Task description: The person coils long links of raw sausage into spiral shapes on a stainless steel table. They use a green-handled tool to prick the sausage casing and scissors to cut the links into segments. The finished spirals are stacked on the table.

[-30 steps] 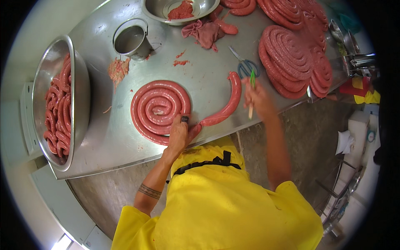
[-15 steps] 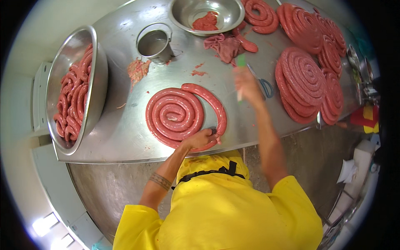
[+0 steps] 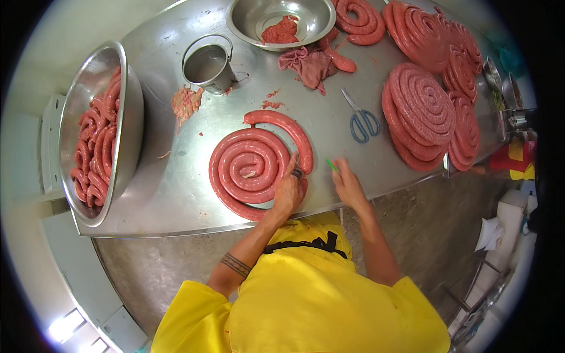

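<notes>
A long raw sausage coil lies in a flat spiral on the steel table, its outer end curving away on the right side. At the coil's near right side, my left hand is closed on the outer strand and partly covers it. Just right of it, above the table, my right hand grips a thin green object. Only the tip shows past the fingers, so its kind is unclear. Beyond the right hand lie scissors with blue-grey handles.
A big steel bowl of sausages stands at the left. Farther back are a small metal bucket, a basin with ground meat, and a pink cloth. Stacked sausage coils fill the right side. The table edge is close to me.
My right hand has come down from beside the scissors toward the coil, bringing the green object. My left hand has shifted slightly along the outer strand. The sausage's free end now sits farther from the spiral.
</notes>
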`<state>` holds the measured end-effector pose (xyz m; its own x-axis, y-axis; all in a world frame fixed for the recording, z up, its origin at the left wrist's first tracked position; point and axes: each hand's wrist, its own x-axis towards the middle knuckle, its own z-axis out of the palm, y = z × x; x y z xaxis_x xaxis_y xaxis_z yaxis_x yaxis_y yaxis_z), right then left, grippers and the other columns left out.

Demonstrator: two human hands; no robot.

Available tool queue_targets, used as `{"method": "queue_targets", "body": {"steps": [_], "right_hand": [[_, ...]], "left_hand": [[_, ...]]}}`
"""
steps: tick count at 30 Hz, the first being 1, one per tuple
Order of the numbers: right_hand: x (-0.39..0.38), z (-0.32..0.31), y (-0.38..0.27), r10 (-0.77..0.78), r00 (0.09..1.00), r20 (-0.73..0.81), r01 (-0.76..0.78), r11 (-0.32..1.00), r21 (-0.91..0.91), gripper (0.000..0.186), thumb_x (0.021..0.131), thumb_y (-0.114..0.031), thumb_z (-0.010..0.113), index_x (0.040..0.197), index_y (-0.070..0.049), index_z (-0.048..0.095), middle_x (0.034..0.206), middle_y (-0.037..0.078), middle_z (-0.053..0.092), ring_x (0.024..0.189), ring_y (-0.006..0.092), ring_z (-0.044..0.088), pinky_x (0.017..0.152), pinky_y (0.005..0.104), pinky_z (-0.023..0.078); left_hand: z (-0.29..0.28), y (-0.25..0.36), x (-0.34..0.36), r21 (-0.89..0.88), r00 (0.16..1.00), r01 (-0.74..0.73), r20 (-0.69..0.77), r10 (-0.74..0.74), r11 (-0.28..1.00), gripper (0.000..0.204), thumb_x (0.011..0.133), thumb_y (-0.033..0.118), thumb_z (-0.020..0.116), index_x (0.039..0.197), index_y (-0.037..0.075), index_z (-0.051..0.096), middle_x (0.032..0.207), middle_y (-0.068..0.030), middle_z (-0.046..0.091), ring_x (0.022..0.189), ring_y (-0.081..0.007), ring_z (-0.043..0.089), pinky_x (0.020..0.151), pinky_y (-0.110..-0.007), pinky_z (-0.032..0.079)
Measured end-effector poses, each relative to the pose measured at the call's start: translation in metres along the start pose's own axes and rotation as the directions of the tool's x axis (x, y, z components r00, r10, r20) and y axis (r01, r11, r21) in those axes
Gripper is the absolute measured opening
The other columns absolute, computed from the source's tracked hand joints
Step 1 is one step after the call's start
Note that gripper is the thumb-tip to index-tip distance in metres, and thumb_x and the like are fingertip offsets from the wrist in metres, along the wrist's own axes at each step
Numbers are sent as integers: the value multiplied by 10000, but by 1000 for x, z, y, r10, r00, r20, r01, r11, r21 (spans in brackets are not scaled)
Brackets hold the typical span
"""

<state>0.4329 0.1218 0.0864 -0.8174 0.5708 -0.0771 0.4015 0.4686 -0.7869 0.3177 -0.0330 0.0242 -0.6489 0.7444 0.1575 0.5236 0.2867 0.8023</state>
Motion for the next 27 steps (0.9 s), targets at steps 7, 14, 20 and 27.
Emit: {"method": "queue_targets", "body": {"steps": [7,14,20,27], "right_hand": [[51,18,-25,-117,836,536,-79,941,329,188,1020,-124,517,1182,-33,544,1083,160,678,946,289,666,876,413,511],[25,-102,-27,-89,990,-106,134,439,888,131,1057,-205,510,1119,-107,570,875,34,578,742,154,567,680,316,507],[-36,-58,11,477,765,432,-631,691,353,193,1042,-186,497,1219,-111,516,973,86,570,778,206,570,715,366,496],[42,18,0,-155,799,581,220,974,-43,268,996,-165,564,1249,-78,546,1225,146,630,1132,351,613,953,461,445]], "left_hand": [[-22,6,9,-197,965,259,85,-246,946,151,937,100,601,931,-51,614,963,-230,666,836,-374,668,721,-430,502],[-1,11,17,-70,806,545,318,-499,836,228,1014,165,522,913,-13,624,740,-174,684,688,-284,676,637,-425,498],[-4,4,14,-774,662,634,547,-512,-7,153,997,89,518,886,11,589,1278,-263,614,1072,-292,653,933,-350,507],[-28,17,4,155,975,211,37,-219,965,110,913,67,630,965,-30,641,1321,-286,516,1154,-363,543,922,-483,424]]}}
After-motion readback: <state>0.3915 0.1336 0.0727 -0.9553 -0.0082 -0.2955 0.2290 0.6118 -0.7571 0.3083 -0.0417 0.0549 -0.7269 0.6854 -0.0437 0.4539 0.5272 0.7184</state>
